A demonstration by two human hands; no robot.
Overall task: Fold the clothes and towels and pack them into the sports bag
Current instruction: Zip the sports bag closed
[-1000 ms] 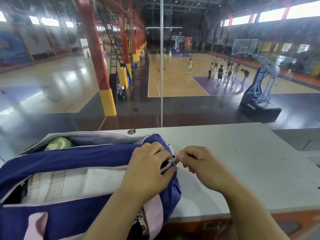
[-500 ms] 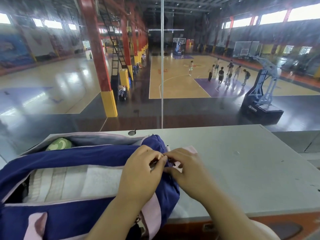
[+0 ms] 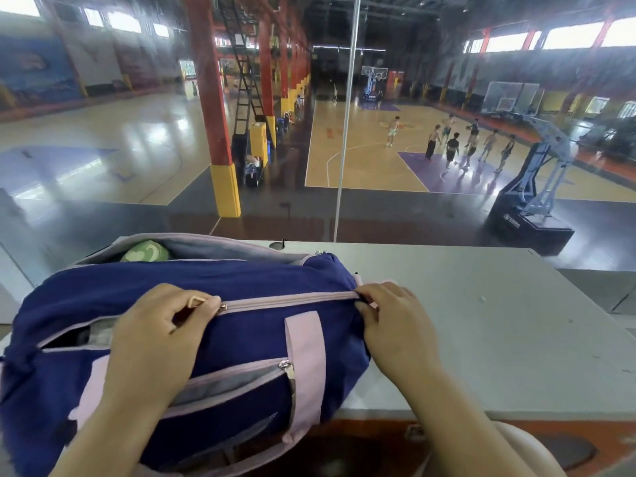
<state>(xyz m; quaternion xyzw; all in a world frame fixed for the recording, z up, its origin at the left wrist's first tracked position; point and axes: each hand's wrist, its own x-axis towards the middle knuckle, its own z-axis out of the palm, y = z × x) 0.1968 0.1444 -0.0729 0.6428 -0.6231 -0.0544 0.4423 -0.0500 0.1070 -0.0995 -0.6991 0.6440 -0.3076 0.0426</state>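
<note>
The left grip (image 3: pixel 155 342) pinches the zipper pull (image 3: pixel 203 300) on top of the sports bag (image 3: pixel 258 280), fingers curled round it. The right grip (image 3: pixel 395 328) pinches the bag's fabric at the zipper's right end. Between them the pink zipper (image 3: pixel 289 300) is closed; left of the pull the opening gapes over pale folded cloth (image 3: pixel 99 333). A green item (image 3: pixel 146 251) shows in the open rear compartment. The bag lies on the grey desk (image 3: pixel 481 339), beside a glass pane.

Grey table (image 3: pixel 481 339) w/ navy-pink sports bag (image 3: pixel 241 339) lying on its left part, overhanging near edge
</note>
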